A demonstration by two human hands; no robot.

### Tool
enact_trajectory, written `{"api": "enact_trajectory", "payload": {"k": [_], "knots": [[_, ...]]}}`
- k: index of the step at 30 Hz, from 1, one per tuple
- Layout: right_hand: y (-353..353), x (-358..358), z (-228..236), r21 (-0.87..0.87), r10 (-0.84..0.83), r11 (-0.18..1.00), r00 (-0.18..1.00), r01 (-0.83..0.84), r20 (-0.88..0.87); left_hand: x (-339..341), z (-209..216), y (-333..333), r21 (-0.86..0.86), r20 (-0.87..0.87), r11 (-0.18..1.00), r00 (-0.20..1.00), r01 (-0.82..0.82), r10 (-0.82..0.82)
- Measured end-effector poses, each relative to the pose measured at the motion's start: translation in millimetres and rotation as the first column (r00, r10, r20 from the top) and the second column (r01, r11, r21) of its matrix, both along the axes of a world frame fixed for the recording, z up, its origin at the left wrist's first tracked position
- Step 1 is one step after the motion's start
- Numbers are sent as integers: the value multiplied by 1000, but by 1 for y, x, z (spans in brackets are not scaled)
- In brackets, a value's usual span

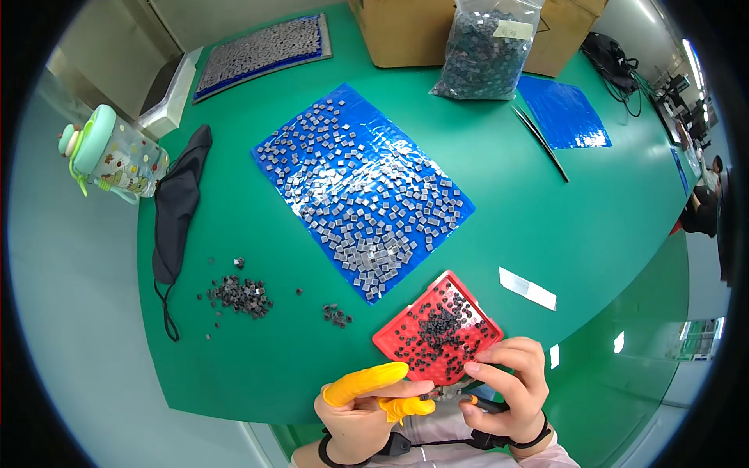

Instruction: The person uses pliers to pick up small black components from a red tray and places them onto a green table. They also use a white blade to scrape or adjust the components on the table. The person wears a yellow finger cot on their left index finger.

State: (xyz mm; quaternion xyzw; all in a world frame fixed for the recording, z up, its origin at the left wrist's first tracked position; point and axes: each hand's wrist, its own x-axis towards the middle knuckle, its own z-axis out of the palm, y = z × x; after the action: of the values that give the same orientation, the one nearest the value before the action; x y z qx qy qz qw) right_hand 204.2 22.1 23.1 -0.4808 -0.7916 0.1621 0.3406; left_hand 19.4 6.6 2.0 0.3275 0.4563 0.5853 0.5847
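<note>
The right hand [521, 386] has its grip closed around a dark tool [491, 405] with an orange band. The tool is held low, like a pencil, with its orange end facing the left grip, maybe so it can reach what is there.

The left hand [353, 421] wears yellow finger covers [368, 381], perhaps to keep its fingers safe or the bits clean. Its fingertips are nearly together, and a tiny dark spot shows between them. I cannot tell if that is a bit it is pinching.

The red tray [384, 338] lies just past both grips, so the black bits [441, 326] in it are easy to reach. Its low sides likely stop them rolling off the desk [562, 226].

Farther out from the left grip is the blue sheet [367, 118], with gray squares [382, 249] spread flat on it, maybe so each one is easy to pick up. A dark pile [243, 298] lies out to the left of that grip. The tweezers [540, 142] lie far beyond the right grip, well out of the way.
</note>
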Motion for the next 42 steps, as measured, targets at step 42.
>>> {"api": "enact_trajectory", "payload": {"k": [42], "knots": [[1,4,-11,25,25,999,1000,-25,-11,-2,-19,10,339,-135,899,960,276,-244]]}}
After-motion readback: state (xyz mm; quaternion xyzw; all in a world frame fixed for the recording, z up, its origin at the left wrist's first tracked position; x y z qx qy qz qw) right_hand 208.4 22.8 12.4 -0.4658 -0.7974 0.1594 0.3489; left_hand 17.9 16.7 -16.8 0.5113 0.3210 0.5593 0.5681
